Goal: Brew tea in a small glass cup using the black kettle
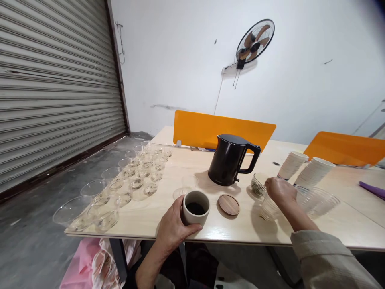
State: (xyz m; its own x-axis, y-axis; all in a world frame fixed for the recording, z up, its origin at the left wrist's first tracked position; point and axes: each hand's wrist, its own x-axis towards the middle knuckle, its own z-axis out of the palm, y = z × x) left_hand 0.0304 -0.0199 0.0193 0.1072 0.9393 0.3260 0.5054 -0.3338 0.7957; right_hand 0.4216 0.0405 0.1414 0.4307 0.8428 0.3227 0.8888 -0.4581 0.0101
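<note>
My left hand (177, 224) wraps around a beige ceramic cup (203, 218) at the table's front edge. The cup is upright and dark inside; what it contains cannot be made out. To its right lies a round wooden lid or coaster (229, 204). My right hand (281, 190) is closed, fingers bent down, above a clear container (269, 208) and beside a ribbed glass bowl (258, 185). Anything between those fingers is hidden. Behind, a black electric kettle (225, 162) stands upright with its lid closed. A clear cup (188, 182) stands just beyond the ceramic cup.
Rows of clear cups (136, 183) fill the table's left side. On the right are stacked paper cups (314, 172) and nested clear plastic cups (319, 204). Orange dividers (204, 128) stand at the back. A purple item (371, 189) lies far right.
</note>
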